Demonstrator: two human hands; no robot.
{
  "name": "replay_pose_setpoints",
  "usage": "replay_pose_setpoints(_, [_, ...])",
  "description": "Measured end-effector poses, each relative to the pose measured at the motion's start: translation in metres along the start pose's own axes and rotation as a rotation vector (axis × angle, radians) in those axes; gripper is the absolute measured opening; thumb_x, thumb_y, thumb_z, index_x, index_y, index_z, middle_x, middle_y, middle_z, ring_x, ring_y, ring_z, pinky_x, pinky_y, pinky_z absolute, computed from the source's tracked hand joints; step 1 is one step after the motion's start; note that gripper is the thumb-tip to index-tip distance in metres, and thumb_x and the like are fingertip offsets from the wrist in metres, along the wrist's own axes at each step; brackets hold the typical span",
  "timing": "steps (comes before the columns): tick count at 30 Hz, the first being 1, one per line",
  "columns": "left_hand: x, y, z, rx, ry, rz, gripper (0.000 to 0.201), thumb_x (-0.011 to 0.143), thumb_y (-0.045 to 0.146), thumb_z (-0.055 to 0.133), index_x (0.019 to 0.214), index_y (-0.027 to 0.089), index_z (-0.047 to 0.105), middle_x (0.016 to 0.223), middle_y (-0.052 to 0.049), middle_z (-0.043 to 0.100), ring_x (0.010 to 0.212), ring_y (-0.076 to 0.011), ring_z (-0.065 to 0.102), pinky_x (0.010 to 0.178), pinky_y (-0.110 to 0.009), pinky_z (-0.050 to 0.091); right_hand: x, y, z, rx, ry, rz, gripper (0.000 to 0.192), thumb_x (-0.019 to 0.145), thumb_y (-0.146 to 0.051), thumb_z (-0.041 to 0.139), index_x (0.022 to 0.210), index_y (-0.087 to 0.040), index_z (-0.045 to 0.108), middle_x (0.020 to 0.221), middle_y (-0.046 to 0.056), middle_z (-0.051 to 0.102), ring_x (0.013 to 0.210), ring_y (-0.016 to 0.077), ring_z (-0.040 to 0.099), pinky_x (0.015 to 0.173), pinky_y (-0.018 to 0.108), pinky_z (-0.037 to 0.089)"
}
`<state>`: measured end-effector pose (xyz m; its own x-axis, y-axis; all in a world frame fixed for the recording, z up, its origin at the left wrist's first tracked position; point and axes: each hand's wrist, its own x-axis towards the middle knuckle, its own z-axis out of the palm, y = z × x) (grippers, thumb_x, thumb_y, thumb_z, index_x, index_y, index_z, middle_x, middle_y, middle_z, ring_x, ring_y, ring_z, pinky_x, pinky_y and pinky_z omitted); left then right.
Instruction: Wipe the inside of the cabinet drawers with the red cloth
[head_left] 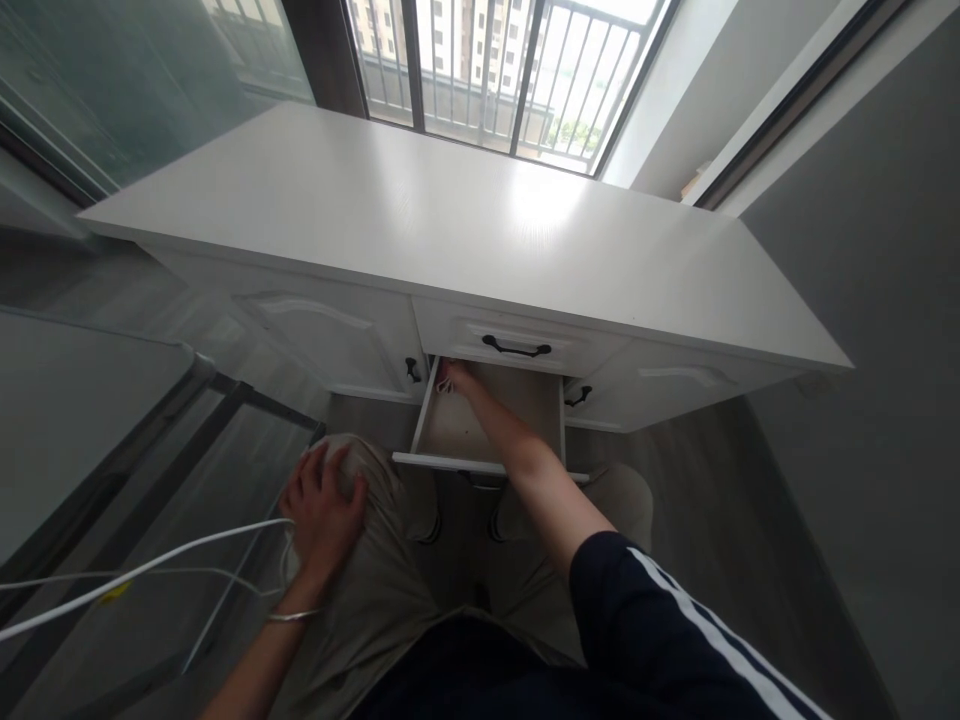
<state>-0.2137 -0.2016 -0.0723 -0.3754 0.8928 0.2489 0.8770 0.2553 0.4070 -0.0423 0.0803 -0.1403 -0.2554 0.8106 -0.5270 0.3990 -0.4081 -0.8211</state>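
My right hand [456, 374] reaches into the back left corner of a pulled-out drawer [465, 440]. Its fingers are closed on a small whitish looped thing [445, 385], too small to tell its kind; a reddish patch shows beside it. The rest of the drawer floor that I see is pale and bare, apart from a tiny dark speck. Away from the drawer, my left hand [324, 505] lies on my left knee, fingers spread and holding nothing.
Above the drawer stands the white cabinet [420, 220] with black handles, including the upper drawer's handle [516, 348]. A dark-framed table [217, 400] is at the left. White cables [150, 555] run past my left wrist. Behind is a window [480, 80].
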Motion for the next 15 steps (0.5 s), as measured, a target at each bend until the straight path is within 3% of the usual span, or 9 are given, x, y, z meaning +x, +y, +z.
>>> replay_pose_setpoints(3, [0.001, 0.003, -0.001, -0.015, 0.0, -0.013, 0.051, 0.097, 0.038, 0.052, 0.146, 0.023, 0.054, 0.158, -0.013, 0.046, 0.151, -0.0331, 0.032, 0.123, -0.056, 0.025, -0.026, 0.025, 0.01, 0.084, 0.056, 0.005, 0.029, 0.109, -0.03, 0.037, 0.117, -0.016, 0.062, 0.083, 0.002, 0.068, 0.073, 0.0118, 0.066, 0.075, 0.022, 0.055])
replay_pose_setpoints(5, [0.001, 0.005, -0.001, -0.028, 0.002, -0.016, 0.051, 0.097, 0.038, 0.052, 0.146, 0.023, 0.054, 0.158, -0.013, 0.046, 0.151, -0.0333, 0.031, 0.124, -0.057, 0.023, -0.05, 0.044, 0.016, 0.037, -0.038, -0.004, 0.024, 0.107, -0.029, 0.044, 0.116, -0.018, 0.063, 0.091, 0.003, 0.069, 0.084, 0.0128, 0.068, 0.08, 0.022, 0.055])
replay_pose_setpoints(7, [0.0, 0.007, -0.002, -0.032, 0.002, -0.019, 0.051, 0.098, 0.039, 0.051, 0.146, 0.023, 0.054, 0.159, -0.013, 0.045, 0.151, -0.0331, 0.031, 0.124, -0.056, 0.022, -0.073, 0.058, 0.02, -0.087, -0.211, -0.037, 0.02, 0.105, -0.026, 0.048, 0.112, -0.019, 0.064, 0.093, 0.002, 0.068, 0.088, 0.0132, 0.067, 0.081, 0.021, 0.055])
replay_pose_setpoints(11, [-0.001, 0.009, -0.003, -0.027, 0.014, -0.01, 0.051, 0.099, 0.042, 0.049, 0.146, 0.022, 0.055, 0.159, -0.013, 0.046, 0.151, -0.033, 0.033, 0.124, -0.055, 0.024, -0.098, 0.065, 0.024, -0.304, -0.496, -0.103, 0.017, 0.1, -0.027, 0.058, 0.091, -0.016, 0.066, 0.077, 0.0, 0.063, 0.074, 0.0131, 0.059, 0.07, 0.02, 0.052])
replay_pose_setpoints(15, [-0.002, 0.007, -0.001, -0.022, 0.02, -0.003, 0.052, 0.098, 0.042, 0.05, 0.146, 0.022, 0.055, 0.158, -0.014, 0.046, 0.15, -0.0342, 0.034, 0.123, -0.055, 0.026, -0.098, 0.058, 0.022, -0.42, -0.576, -0.173, 0.024, 0.1, -0.032, 0.059, 0.086, -0.015, 0.067, 0.07, -0.001, 0.06, 0.065, 0.0122, 0.054, 0.061, 0.02, 0.048])
